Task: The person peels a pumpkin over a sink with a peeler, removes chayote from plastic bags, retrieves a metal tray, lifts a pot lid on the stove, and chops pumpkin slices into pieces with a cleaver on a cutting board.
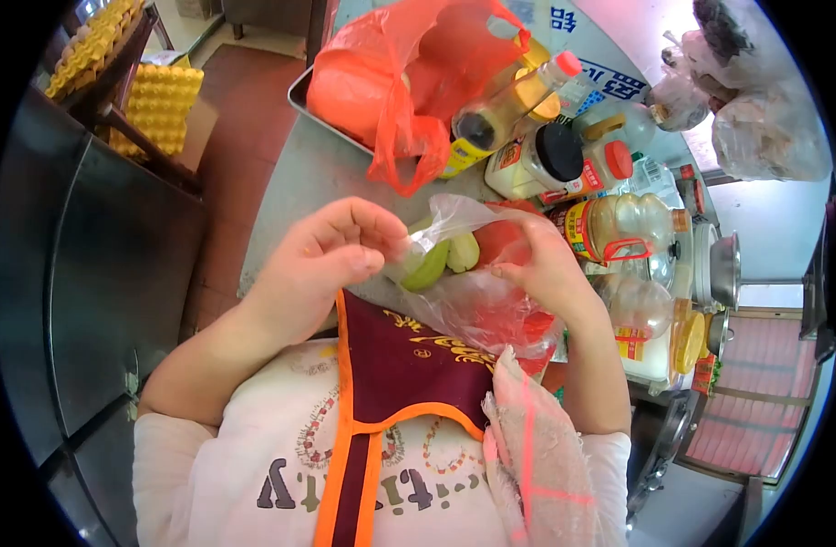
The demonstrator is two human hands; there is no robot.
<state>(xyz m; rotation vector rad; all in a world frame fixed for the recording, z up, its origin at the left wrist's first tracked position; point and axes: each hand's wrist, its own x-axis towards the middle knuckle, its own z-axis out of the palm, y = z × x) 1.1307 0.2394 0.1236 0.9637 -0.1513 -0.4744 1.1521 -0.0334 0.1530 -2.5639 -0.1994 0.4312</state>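
In the head view, a clear plastic bag [464,211] lies in front of my chest with its mouth spread. Pale green vegetables [429,266] show in it; I cannot tell their exact kind. My right hand [547,264] grips the bag's far right rim, the film draped over its fingers. At the bag's left edge is my left hand [338,257], its fingers curved and apart from the thumb, fingertips beside the film. Red plastic [518,242] shows behind or under the clear bag.
A red plastic bag [359,91] with something bulky inside sits on a metal tray [299,96]. Bottles and jars, including a black-lidded jar [523,169] and an oil bottle [619,226], crowd the counter at right. Yellow egg trays [158,108] stand at far left.
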